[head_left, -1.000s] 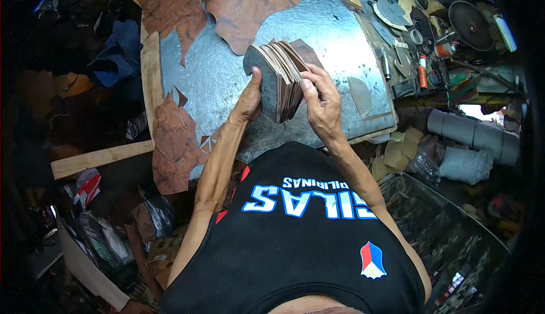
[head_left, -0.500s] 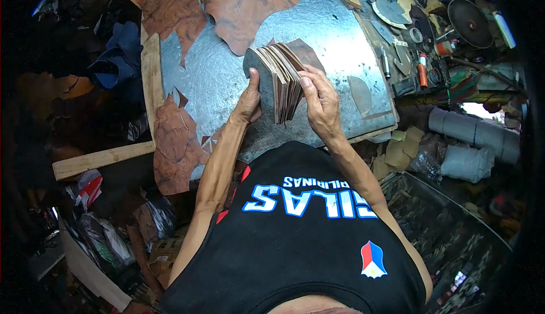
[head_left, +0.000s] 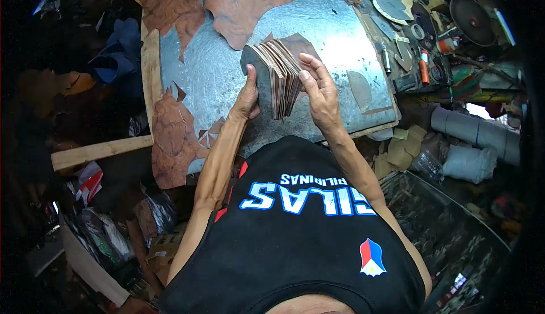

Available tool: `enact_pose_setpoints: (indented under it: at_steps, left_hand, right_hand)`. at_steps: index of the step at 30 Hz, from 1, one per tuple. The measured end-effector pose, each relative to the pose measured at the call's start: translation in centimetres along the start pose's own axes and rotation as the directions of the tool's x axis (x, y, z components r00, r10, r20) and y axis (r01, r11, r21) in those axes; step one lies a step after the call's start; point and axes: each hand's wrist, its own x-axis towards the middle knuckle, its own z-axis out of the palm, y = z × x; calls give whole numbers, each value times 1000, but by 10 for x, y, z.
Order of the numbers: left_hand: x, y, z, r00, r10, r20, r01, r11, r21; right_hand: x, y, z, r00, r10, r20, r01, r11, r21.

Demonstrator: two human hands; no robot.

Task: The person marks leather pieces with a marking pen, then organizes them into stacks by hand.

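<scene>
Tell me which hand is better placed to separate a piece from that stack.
Likely the right hand: it appears free, beside the fanned edges of the stack, while the left hand grips the opposite side.

1. Top (head_left: pixel 301 243): black, sleeveless, smooth fabric; curved neckline (head_left: pixel 309 288) with a black band.
2. Large lettering (head_left: pixel 330 202) across the chest: "GILAS", white, outlined in blue.
3. Smaller white lettering (head_left: pixel 299 179) beneath it on the garment: "PILIPINAS".
4. Shield-shaped emblem (head_left: pixel 372 257): red, blue, white, with a yellow mark.
5. Red trim (head_left: pixel 243 170) along the left side.
6. Left hand (head_left: pixel 247 95) and right hand (head_left: pixel 325 98): bare.
</scene>
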Motion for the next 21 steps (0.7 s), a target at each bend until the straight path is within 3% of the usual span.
enact_pose_setpoints:
  at_steps: [2,6,8,9,12,16,18,19,21]
  left_hand:
    - [0,-5,-2,1000,17,10,-17,1000,-21]
    - [-6,-9,11,998,59,-33,-60,998,-16]
    - [-4,-12,25,978,122,-172,-113,992,60]
    - [-1,-16,26,974,124,-188,-114,992,60]
    - [4,-31,28,965,145,-217,-161,985,-59]
    - [11,-39,39,936,172,-305,-187,982,-18]
    - [16,-44,47,915,218,-338,-236,972,-12]
    - [20,-46,49,915,215,-341,-233,972,-13]
    - [29,-50,54,896,262,-359,-265,963,41]
  right_hand:
    - [1,-1,-6,990,116,76,-127,979,161]
    - [8,-1,-16,983,112,146,-137,975,177]
    - [13,-5,-18,988,-39,148,76,964,-253]
    - [16,-4,-19,987,-31,160,70,967,-245]
    - [25,8,-23,937,-244,249,333,839,-430]
    - [28,18,-33,918,-248,309,375,796,-475]
    - [29,21,-33,996,82,38,-76,986,-147]
    - [30,29,-40,996,86,37,-80,986,-146]
    - [35,42,-54,938,283,200,-229,939,-256]
